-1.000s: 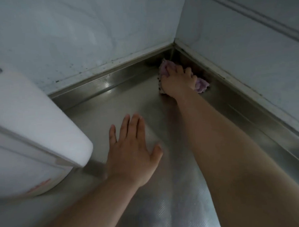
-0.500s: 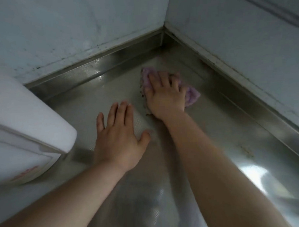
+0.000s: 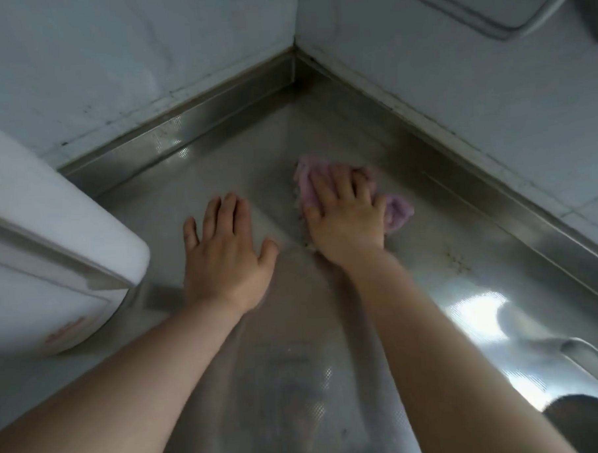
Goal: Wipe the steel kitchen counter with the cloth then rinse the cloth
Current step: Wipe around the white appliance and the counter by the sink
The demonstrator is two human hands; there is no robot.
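Observation:
A crumpled purple cloth (image 3: pixel 398 210) lies on the steel counter (image 3: pixel 219 168), a little out from the back corner. My right hand (image 3: pixel 345 217) lies on top of it with fingers spread flat, pressing it onto the steel; most of the cloth is hidden under the palm. My left hand (image 3: pixel 223 257) rests flat on the bare counter just to the left, fingers straight and pointing at the back wall, holding nothing.
A large white appliance (image 3: pixel 51 244) stands on the counter at the left, close to my left hand. Tiled walls (image 3: pixel 456 92) meet at the back corner. A sink rim (image 3: pixel 591 354) shows at the lower right. Dark specks (image 3: pixel 458 264) mark the steel at the right.
My right hand has drawn the cloth back from the corner toward me along the counter. My left hand has stayed flat on the steel.

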